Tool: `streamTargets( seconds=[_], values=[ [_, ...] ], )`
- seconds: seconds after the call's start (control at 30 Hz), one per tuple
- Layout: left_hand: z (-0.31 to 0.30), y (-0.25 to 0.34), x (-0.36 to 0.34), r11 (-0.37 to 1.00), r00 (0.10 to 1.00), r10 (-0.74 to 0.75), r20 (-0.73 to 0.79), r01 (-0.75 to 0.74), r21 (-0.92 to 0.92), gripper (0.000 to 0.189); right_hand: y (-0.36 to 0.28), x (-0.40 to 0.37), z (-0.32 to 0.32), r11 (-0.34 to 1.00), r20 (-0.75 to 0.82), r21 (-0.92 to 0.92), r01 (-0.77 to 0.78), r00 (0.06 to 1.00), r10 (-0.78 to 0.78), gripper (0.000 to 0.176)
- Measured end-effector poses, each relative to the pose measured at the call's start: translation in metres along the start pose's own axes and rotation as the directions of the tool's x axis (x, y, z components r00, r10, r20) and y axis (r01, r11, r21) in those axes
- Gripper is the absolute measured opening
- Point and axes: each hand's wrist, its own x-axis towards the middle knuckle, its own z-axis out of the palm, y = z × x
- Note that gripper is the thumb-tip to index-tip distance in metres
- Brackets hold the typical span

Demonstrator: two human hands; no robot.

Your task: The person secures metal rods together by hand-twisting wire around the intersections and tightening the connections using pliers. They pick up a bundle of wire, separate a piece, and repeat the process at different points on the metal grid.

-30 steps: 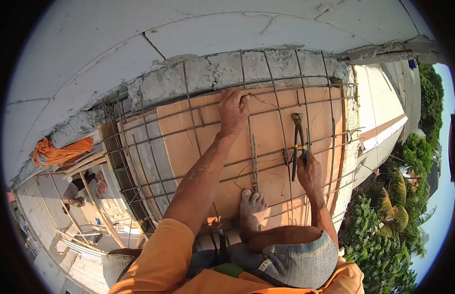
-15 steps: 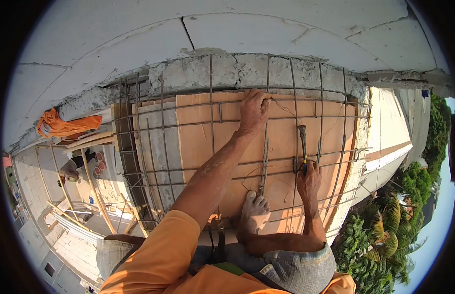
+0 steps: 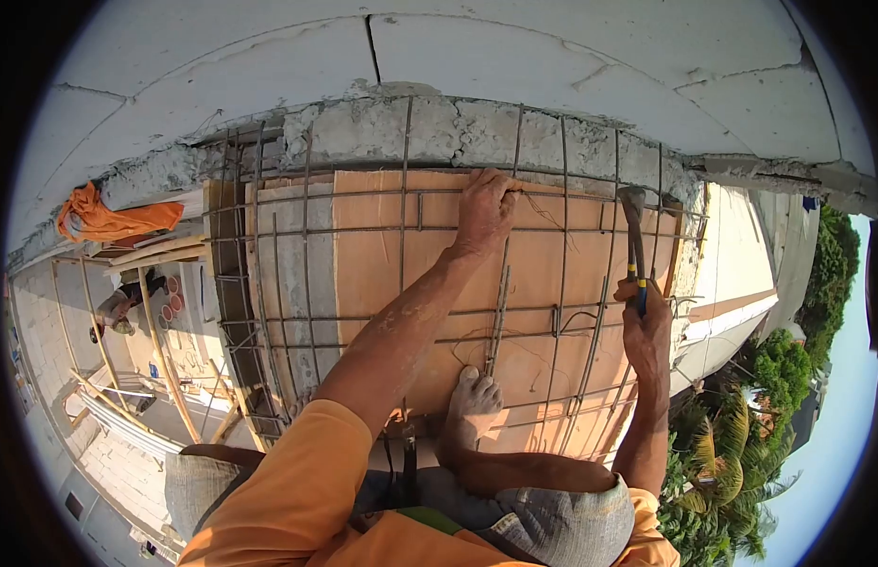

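My left hand (image 3: 484, 210) is closed at the upper horizontal bar of a rebar grid (image 3: 403, 210). Thin tie wire (image 3: 543, 196) runs out to the right from its fingers; how the hand grips bar and wire is partly hidden. My right hand (image 3: 648, 317) is wrapped round the handles of pincers (image 3: 635, 231), dark metal with yellow and blue on the grips. The pincers' head points up, in front of the grid's upper right part. My bare foot (image 3: 475, 402) rests below, on or beside a bar.
Plywood (image 3: 448, 255) lies under the grid. A rough concrete edge and pale wall (image 3: 552, 57) rise ahead. An orange cloth (image 3: 113, 215) hangs at left, above a lower level with wooden poles (image 3: 165, 354) and another person (image 3: 118, 304). Trees (image 3: 732, 454) stand right.
My right hand has swung up and to the right with the pincers, away from the grid's middle bars. The left hand stays at the same upper bar. The view has shifted slightly.
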Motion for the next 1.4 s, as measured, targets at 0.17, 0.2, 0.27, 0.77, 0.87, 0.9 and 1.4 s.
streamTargets(
  seconds=[0.17, 0.2, 0.27, 0.77, 0.87, 0.9, 1.4],
  values=[
    [-0.004, 0.003, 0.001, 1.000, 0.999, -0.027, 0.027, 0.027, 0.005, 0.013, -0.006, 0.047, 0.022, 0.647, 0.136, -0.677, 0.350, 0.924, -0.357, 0.031],
    [-0.005, 0.003, 0.001, 1.000, 0.999, -0.028, 0.020, 0.028, 0.006, 0.013, -0.007, 0.050, 0.028, 0.644, 0.139, -0.677, 0.356, 0.921, -0.363, 0.031],
    [-0.004, 0.003, 0.002, 0.999, 0.999, -0.035, 0.017, 0.036, -0.037, 0.014, -0.009, 0.056, 0.038, 0.541, 0.149, -0.763, 0.355, 0.910, -0.387, 0.029],
    [-0.007, 0.004, 0.003, 1.000, 0.999, -0.008, 0.031, 0.008, -0.016, 0.020, -0.011, 0.049, 0.051, 0.425, 0.126, -0.866, 0.265, 0.936, -0.328, 0.042],
    [-0.006, 0.003, 0.002, 1.000, 1.000, -0.005, 0.021, 0.004, 0.007, 0.020, -0.009, 0.048, 0.057, 0.448, 0.098, -0.861, 0.240, 0.944, -0.316, 0.043],
    [-0.006, 0.002, 0.002, 1.000, 1.000, -0.004, 0.023, 0.004, 0.009, 0.020, -0.008, 0.048, 0.060, 0.461, 0.082, -0.857, 0.231, 0.944, -0.320, 0.043],
    [-0.010, 0.003, 0.002, 0.998, 0.999, -0.010, 0.033, 0.012, -0.056, 0.023, -0.008, 0.052, 0.062, 0.556, 0.076, -0.807, 0.198, 0.969, -0.235, 0.020]
  ],
)
